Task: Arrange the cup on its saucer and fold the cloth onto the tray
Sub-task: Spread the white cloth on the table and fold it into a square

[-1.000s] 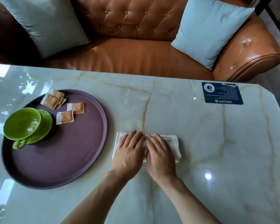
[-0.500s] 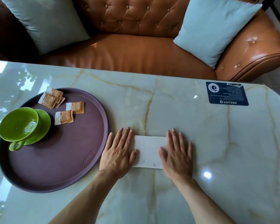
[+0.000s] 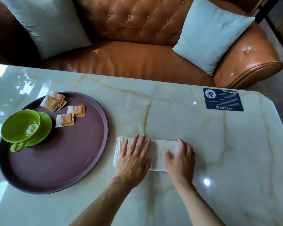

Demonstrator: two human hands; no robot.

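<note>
A white cloth (image 3: 157, 154), folded into a long strip, lies on the marble table just right of the round brown tray (image 3: 55, 170). My left hand (image 3: 134, 158) rests flat on the strip's left half, fingers spread. Curled over the strip's right end is my right hand (image 3: 180, 158), with the thumb on top of the fabric. The green cup (image 3: 20, 126) stands on its green saucer (image 3: 45, 126) at the tray's left side, handle pointing toward me.
Several orange sugar sachets (image 3: 64, 119) lie on the far part of the tray. A dark blue card (image 3: 222, 99) is stuck on the table's far right. Behind the table stands a tan leather sofa (image 3: 134, 59) with two pale blue cushions.
Both hands slid apart along the cloth, then my left hand moved back onto its left half and my right hand curled around its right end.
</note>
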